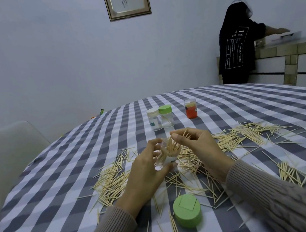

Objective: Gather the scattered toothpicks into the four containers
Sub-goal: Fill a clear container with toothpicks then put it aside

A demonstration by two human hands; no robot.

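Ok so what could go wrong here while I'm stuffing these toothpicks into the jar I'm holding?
The clear jar in your left hand is tilted and bristling with sticks, so the bunch in your right hand may jam or spill. The loose green lid by your left sleeve could get knocked. Sharp tips may prick your fingers.

From my feed: tablecloth (63,178) is grey and white check, toothpicks (235,138) pale tan. Loose lid (187,210) is light green, far jars have a white cap (152,113), a green cap (165,109) and an orange-red body (191,112). Sleeves (288,201) are taupe knit.
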